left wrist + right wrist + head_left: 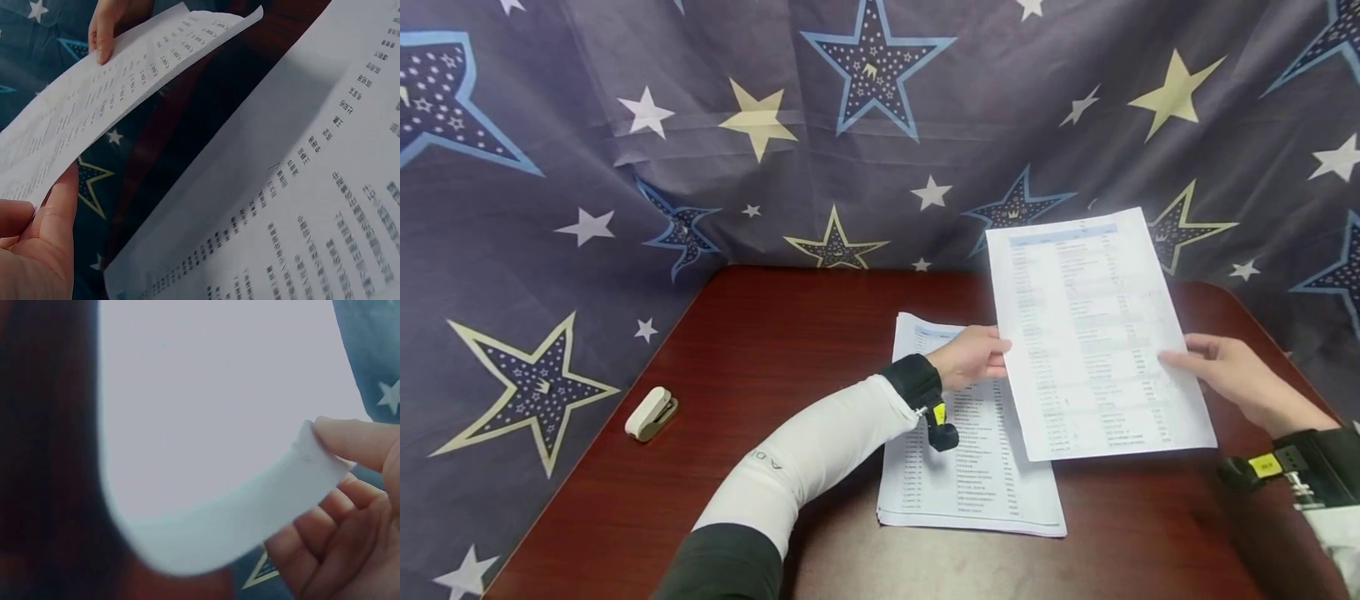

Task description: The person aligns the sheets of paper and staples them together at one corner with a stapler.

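A printed sheet of paper point(1093, 350), with a table of small text and a blue header row, is held up off the table between both hands. My left hand point(968, 357) pinches its left edge, thumb on the printed face in the left wrist view. On the opposite edge, my right hand point(1228, 375) grips the paper between thumb and fingers; the paper point(219, 425) bends in the right wrist view. Whether it is one sheet or more, I cannot tell. Below the left hand lies a stack of printed paper point(955, 492), partly hidden by that hand and the held sheet.
A small white stapler point(651, 413) lies near the left edge of the reddish-brown wooden table point(760, 358). Behind the table hangs a dark star-patterned cloth point(865, 192). Each wrist carries a black strap with a small camera mount.
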The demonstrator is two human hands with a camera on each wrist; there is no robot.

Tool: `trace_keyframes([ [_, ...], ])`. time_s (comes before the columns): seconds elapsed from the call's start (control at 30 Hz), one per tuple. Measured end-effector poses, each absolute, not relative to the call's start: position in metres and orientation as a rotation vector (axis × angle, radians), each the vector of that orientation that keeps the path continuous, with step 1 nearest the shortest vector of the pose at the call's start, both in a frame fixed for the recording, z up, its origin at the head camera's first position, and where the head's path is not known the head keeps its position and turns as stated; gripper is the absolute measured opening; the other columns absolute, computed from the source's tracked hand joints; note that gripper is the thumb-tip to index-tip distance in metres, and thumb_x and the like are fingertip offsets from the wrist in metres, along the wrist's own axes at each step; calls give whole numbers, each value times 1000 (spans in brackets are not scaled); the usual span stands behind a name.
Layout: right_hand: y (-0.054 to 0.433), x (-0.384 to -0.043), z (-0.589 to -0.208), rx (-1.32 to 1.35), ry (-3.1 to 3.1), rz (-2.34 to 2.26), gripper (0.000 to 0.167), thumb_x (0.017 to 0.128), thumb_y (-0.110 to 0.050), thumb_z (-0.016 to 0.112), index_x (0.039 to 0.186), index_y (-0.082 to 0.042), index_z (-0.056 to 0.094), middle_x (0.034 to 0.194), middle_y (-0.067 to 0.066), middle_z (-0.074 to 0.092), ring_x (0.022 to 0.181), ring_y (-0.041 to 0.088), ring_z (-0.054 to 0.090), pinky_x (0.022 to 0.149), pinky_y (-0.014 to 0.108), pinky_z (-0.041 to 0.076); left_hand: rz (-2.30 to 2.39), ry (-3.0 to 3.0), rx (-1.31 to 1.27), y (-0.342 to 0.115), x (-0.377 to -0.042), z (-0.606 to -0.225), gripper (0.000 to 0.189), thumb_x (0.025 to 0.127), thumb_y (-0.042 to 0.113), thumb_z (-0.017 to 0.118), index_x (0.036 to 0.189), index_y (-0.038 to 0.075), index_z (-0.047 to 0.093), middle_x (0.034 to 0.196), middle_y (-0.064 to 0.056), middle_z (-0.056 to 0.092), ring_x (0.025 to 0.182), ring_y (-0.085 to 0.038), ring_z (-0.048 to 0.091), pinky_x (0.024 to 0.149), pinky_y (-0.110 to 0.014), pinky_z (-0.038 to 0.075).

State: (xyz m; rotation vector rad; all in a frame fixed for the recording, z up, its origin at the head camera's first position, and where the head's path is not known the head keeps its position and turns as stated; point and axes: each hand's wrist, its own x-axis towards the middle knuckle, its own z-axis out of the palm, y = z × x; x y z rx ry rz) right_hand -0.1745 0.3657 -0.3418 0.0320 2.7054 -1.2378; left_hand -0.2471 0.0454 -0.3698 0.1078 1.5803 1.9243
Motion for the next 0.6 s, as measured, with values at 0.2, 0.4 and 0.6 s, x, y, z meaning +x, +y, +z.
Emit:
trace_keyframes([
  [0.2, 347, -180, -322, 67, 2737, -1277, 51, 99, -31, 57, 125, 11, 48, 89, 10, 70, 70, 22, 66, 59, 34, 52, 1948, 1563, 121, 23, -248, -360, 35, 101, 0, 46, 134, -7, 49, 124, -21, 61, 117, -33, 58, 98, -45, 43],
  [0.4, 323, -180, -319, -13, 2725, -1330, 42, 98, -22, 58, 121, 14, 51, 86, 11, 71, 67, 20, 67, 58, 33, 52, 1943, 1633, 115, -4, -252, -354, 36, 100, 3, 49, 135, -5, 50, 123, -21, 61, 109, -29, 63, 96, -43, 46],
  [0.6, 301, -180, -322, -76, 2678, -1358, 41, 99, -22, 59, 121, 12, 53, 91, 15, 70, 69, 24, 67, 59, 35, 54, 1922, 1695, 110, -31, -255, -355, 35, 100, 6, 52, 133, -4, 52, 118, -19, 64, 92, -20, 66, 87, -37, 52],
])
